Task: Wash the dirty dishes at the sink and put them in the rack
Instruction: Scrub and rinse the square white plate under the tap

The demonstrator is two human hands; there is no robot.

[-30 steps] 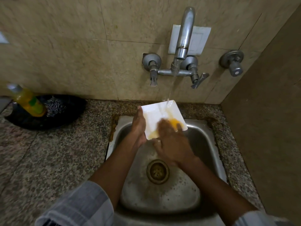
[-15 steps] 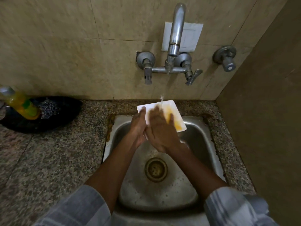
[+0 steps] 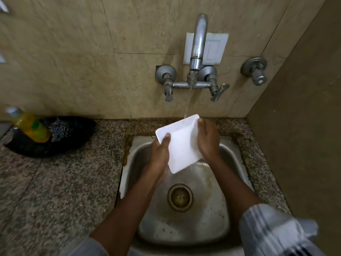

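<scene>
White plate [image 3: 181, 143] between both hands' grip, under running water [image 3: 188, 104].

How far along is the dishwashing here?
The white plate shows no stain on the side facing up, so that side looks rinsed. In hand: the left hand and right hand hold it by its edges over the sink, with water from the tap hitting its far edge. Left: putting it in the rack, which is not in view, nor are any other dishes.
</scene>
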